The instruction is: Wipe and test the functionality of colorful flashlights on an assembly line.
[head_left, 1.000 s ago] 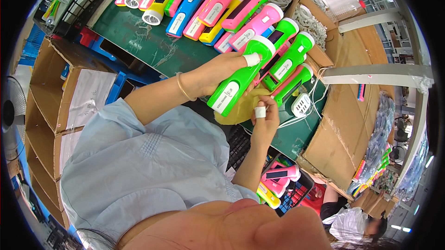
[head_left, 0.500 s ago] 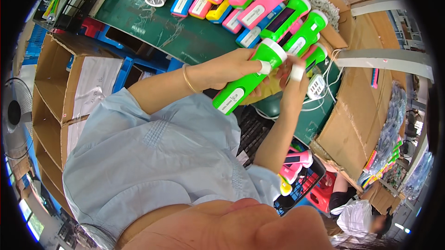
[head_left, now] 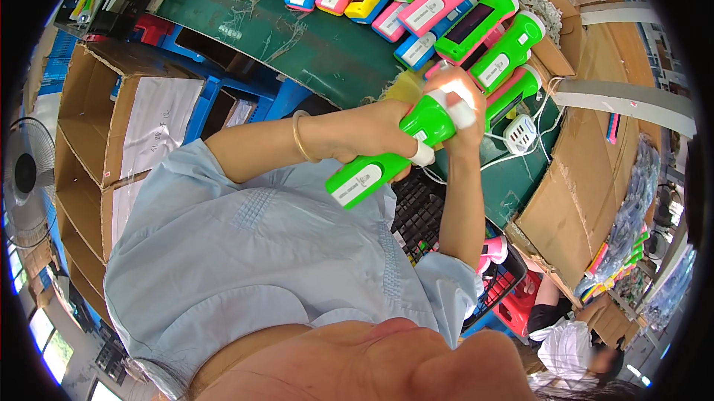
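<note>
A green flashlight (head_left: 361, 182) with a printed white label lies slantwise across my left hand (head_left: 375, 130), which grips its body. A white-taped thumb lies along the flashlight. My right hand (head_left: 467, 115), with white tape on a finger, closes round the flashlight's head, where bright light falls on its skin. Much of the lens is hidden by these fingers. Behind the hands shows a piece of yellow cloth or sheet (head_left: 405, 87); whether the right fingers hold it is unclear.
Several coloured flashlights (head_left: 439, 8) lie in a row on the green table (head_left: 253, 37). On the right are a white multi-port charger (head_left: 519, 135) with cables and a cardboard box (head_left: 569, 48). Cardboard shelves (head_left: 85, 118) stand left; below the hands is a black basket (head_left: 420, 211).
The flashlight has shifted down and slightly left. Its light is now on, and my right hand has moved from beside its head to round it.
</note>
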Demonstrator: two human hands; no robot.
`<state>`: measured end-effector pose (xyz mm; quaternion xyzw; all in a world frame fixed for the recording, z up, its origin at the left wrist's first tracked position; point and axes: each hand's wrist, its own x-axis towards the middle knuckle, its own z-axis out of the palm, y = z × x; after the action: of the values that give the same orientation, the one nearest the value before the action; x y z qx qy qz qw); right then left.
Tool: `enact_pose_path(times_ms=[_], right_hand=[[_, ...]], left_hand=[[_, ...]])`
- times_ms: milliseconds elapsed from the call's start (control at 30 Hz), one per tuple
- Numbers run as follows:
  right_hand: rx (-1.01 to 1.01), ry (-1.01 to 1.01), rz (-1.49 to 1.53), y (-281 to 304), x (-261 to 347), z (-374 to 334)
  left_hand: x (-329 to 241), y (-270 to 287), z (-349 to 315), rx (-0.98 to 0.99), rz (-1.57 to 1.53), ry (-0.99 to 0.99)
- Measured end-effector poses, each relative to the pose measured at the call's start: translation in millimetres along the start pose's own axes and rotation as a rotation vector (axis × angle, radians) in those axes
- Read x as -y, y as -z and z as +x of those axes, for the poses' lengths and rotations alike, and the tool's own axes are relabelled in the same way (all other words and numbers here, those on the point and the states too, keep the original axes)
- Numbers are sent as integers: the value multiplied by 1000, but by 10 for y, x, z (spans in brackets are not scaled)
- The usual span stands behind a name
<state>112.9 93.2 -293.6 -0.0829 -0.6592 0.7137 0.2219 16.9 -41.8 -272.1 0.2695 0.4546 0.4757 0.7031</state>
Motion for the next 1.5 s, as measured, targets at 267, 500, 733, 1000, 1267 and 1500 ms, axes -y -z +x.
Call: enact_pose_path(times_ms=[267,500,733,1000,1267,1500], right_hand=[[64,-205,-609,44,140,40],[-512,47,-657,-38,186,-144],[-508,-219,-284,-202,-257,-741],[-579,-190,-181,-190,-210,-756],[-643,-71,48,-89,-11,-696],[-672,-57,-26,-168,88,-538]], left_hand=[[52,40,53,-74,282,-46],[-123,163,119,-41,-121,-203],[-191,223,232,-68,-278,-146],[-296,279,371,-156,-226,-249],[-903,407,421,-911,927,-847],[-924,735,568,-726,605,-795]])
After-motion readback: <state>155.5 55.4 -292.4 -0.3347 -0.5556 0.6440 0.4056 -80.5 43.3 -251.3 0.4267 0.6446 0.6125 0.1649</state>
